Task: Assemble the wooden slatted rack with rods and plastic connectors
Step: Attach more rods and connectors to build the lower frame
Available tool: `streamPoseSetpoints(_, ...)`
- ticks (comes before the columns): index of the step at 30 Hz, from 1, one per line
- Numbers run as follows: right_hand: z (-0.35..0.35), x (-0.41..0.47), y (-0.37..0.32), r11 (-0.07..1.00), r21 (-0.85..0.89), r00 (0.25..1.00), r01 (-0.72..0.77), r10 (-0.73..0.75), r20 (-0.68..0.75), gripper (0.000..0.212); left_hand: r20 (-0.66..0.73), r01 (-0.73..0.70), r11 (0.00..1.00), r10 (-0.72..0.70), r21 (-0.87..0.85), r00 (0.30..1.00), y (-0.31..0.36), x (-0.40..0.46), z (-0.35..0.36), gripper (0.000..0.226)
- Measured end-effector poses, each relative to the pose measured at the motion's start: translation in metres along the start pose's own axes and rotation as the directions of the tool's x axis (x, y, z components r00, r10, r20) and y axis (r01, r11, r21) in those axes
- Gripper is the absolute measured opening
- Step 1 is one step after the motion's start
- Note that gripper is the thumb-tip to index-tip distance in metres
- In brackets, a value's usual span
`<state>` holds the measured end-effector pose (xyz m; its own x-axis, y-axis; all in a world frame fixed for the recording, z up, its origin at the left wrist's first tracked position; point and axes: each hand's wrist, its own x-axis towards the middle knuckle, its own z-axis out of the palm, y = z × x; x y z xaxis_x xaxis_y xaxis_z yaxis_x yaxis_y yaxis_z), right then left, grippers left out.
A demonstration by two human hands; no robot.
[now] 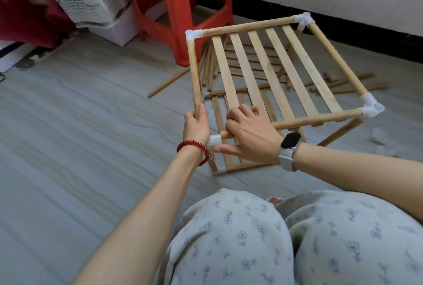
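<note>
A wooden rack [270, 71] stands on the floor, its top shelf of several flat slats framed by round rods. White plastic connectors sit at the corners: far left [193, 34], far right [303, 19], near right [372, 108] and near left [215, 140]. My left hand [197, 125] grips the lower end of the left side rod [194, 71], just above the near left connector. My right hand [246, 133] lies over the front rod [320, 118], fingers curled round it beside that connector. A lower shelf shows under the slats.
Loose rods [168, 83] and a spare slatted panel [251, 55] lie on the grey floor behind the rack, with more rods [348, 84] to the right. A red plastic stool [183, 10] stands behind left. The wall runs along the back. My knees fill the bottom.
</note>
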<state>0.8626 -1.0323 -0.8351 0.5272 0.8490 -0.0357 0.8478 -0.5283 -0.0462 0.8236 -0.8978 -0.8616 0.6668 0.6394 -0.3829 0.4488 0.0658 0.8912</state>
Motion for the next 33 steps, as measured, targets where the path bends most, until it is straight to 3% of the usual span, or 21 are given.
streamPoseSetpoints(8,0.005,0.004,-0.008,0.997,0.072,0.999,-0.033,0.035,-0.023,0.057,-0.073,-0.026,0.995,0.019,-0.101,0.997,0.003,-0.003,0.0,0.028)
streamPoseSetpoints(11,0.008,0.001,-0.008,0.997,0.069,0.994,-0.037,0.044,-0.103,0.053,-0.094,-0.032,0.99,0.019,-0.134,0.995,0.001,-0.005,0.003,0.026)
streamPoseSetpoints(16,0.01,-0.001,-0.011,0.978,0.205,0.962,-0.046,0.099,-0.255,0.039,-0.157,-0.016,0.99,-0.006,-0.139,0.988,0.004,-0.002,0.009,0.026)
streamPoseSetpoints(33,0.018,-0.002,-0.008,0.978,0.206,0.914,0.034,0.053,-0.401,0.035,-0.242,0.016,0.967,-0.08,-0.254,0.967,0.009,-0.007,0.016,0.019)
